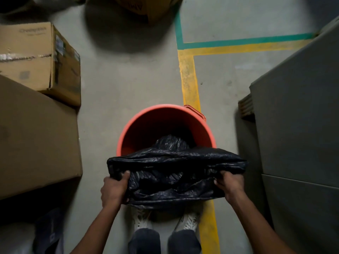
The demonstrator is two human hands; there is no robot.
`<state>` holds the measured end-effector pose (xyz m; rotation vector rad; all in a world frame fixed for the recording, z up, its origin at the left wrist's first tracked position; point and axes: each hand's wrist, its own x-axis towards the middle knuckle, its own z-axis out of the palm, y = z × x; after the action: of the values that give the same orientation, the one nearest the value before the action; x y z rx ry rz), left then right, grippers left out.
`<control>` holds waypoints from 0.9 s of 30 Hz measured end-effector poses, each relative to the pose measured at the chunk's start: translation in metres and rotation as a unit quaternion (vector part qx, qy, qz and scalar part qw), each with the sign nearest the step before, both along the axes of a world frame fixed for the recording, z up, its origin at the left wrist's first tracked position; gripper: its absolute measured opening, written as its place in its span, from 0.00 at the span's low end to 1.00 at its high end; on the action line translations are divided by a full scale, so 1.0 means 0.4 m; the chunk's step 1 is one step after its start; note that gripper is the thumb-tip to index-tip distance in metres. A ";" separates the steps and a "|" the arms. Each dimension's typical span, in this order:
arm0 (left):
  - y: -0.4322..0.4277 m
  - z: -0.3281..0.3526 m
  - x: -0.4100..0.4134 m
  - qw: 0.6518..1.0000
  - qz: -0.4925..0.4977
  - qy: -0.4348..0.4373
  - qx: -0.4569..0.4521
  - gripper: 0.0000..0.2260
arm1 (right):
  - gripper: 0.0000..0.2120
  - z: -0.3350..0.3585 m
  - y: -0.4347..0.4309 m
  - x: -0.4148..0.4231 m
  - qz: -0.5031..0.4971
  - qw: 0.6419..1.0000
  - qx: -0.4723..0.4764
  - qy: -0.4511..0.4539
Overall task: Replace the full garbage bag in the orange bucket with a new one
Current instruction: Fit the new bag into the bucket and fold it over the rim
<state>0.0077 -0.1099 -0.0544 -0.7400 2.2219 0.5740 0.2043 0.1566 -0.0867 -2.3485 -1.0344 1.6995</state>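
The orange bucket [145, 125] stands on the concrete floor just in front of my feet. A black garbage bag [176, 162] is stretched wide over the bucket's near rim, and part of it hangs down inside the bucket. My left hand [114, 187] grips the bag's left edge with curled fingers. My right hand [230, 184] grips its right edge the same way. The bucket's far inner wall is bare orange; its bottom is hidden by the bag.
Large cardboard boxes [36, 136] stand close on the left, another box [38, 55] behind them. A grey cabinet [297, 125] rises on the right. Yellow and green floor lines [189, 79] run past the bucket. A dark bag [49, 233] lies at bottom left.
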 end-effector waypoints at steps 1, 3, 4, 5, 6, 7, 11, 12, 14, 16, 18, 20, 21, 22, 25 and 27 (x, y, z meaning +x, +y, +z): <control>0.005 0.020 0.001 0.998 -0.049 -0.005 -0.049 0.31 | 0.10 -0.006 -0.002 -0.001 0.001 1.000 0.006 -0.023; 0.022 0.062 0.005 0.987 -0.122 0.018 -0.102 0.35 | 0.23 0.011 -0.009 -0.013 0.011 0.995 0.047 -0.083; 0.034 0.085 0.011 0.980 -0.155 0.049 -0.114 0.34 | 0.28 0.029 -0.016 -0.021 0.030 0.991 0.074 -0.107; 0.048 0.104 0.021 0.973 -0.183 0.090 -0.110 0.31 | 0.32 0.049 -0.027 -0.030 0.052 0.987 0.100 -0.118; 0.063 0.118 0.036 0.966 -0.199 0.140 -0.086 0.27 | 0.37 0.069 -0.043 -0.040 0.072 0.983 0.123 -0.113; 0.078 0.125 0.055 0.960 -0.207 0.185 -0.042 0.22 | 0.41 0.085 -0.061 -0.049 0.091 0.981 0.142 -0.092; 0.133 0.090 0.150 0.903 -0.346 0.199 0.159 0.11 | 0.49 0.122 -0.125 -0.080 0.140 0.974 0.177 -0.020; 0.144 0.066 0.161 0.879 -0.402 0.172 0.188 0.09 | 0.50 0.118 -0.130 -0.078 0.147 0.973 0.177 -0.004; 0.166 0.018 0.156 0.830 -0.508 0.110 0.203 0.09 | 0.48 0.112 -0.137 -0.071 0.195 0.961 0.198 0.000; 0.184 -0.020 0.127 0.801 -0.575 0.065 0.152 0.17 | 0.43 0.105 -0.154 -0.064 0.327 0.894 0.286 -0.109; 0.198 -0.035 0.100 0.799 -0.595 0.032 0.078 0.21 | 0.33 0.098 -0.184 -0.066 0.446 0.760 0.414 -0.230; 0.204 -0.047 0.089 0.789 -0.613 0.012 0.041 0.24 | 0.21 0.100 -0.211 -0.091 0.563 0.658 0.475 -0.158; 0.206 -0.053 0.087 0.777 -0.629 0.008 0.031 0.25 | 0.17 0.091 -0.217 -0.110 0.646 0.621 0.438 -0.080; 0.205 -0.060 0.086 0.764 -0.645 0.005 0.024 0.27 | 0.16 0.086 -0.213 -0.137 0.713 0.609 0.348 -0.014; 0.198 -0.081 0.083 0.744 -0.668 -0.014 0.011 0.31 | 0.18 0.032 -0.169 -0.223 0.775 0.629 0.042 0.034; 0.184 -0.094 0.084 0.745 -0.666 -0.044 -0.015 0.33 | 0.21 -0.004 -0.133 -0.280 0.697 0.714 0.004 0.064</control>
<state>0.0415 -0.0362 -0.0921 0.8525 2.0282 -0.2421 0.0925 0.1033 -0.0882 -1.1183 -3.1406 1.8850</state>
